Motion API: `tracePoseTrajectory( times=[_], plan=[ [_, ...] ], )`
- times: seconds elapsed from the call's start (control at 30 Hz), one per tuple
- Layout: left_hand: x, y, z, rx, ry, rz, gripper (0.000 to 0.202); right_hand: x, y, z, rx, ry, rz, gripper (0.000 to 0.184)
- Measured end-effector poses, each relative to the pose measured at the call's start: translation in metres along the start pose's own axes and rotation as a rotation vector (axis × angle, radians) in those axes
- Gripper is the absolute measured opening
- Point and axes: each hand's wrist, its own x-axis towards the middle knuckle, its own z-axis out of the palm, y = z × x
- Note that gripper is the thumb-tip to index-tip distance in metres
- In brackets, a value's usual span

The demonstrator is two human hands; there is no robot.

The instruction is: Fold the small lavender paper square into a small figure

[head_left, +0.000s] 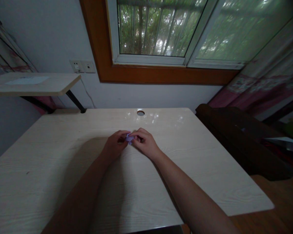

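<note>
Pinched between the left hand [115,145] and the right hand [146,142], the small purple piece [129,138] seemed light and probably easily creased, best held by its edges; it sat on or just above the pale desk [190,156].

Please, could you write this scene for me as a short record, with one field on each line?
Left hand: the left hand grips one side of a small purple item
Right hand: the right hand grips its other side
Item details: too small to tell what it is
Surface: pale wood-grain table, with a round hole near its far edge
Far left: raised shelf on black supports
Wall: sockets left of a window
Right side: curtain
</note>
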Motion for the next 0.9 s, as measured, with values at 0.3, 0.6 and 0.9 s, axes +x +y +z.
tracePoseTrajectory(
  times=[0.3,0.6,0.9],
  plan=[
    [0.0008,0.0014,-0.0002,-0.034,0.014,-0.066,0.034,0.0008,0.0024,-0.0006,0.036,-0.008,0.010,0.022],
    [0.0009,0.0012,-0.0018,-0.069,0.017,-0.073,0.026,0.0026,0.0022,-0.0017,0.104,0.004,0.074,0.014],
    [0.0004,0.0045,-0.0013,-0.139,0.031,-0.100,0.029,0.0025,0.0010,-0.0031,0.100,0.017,0.106,0.016]
  ],
)
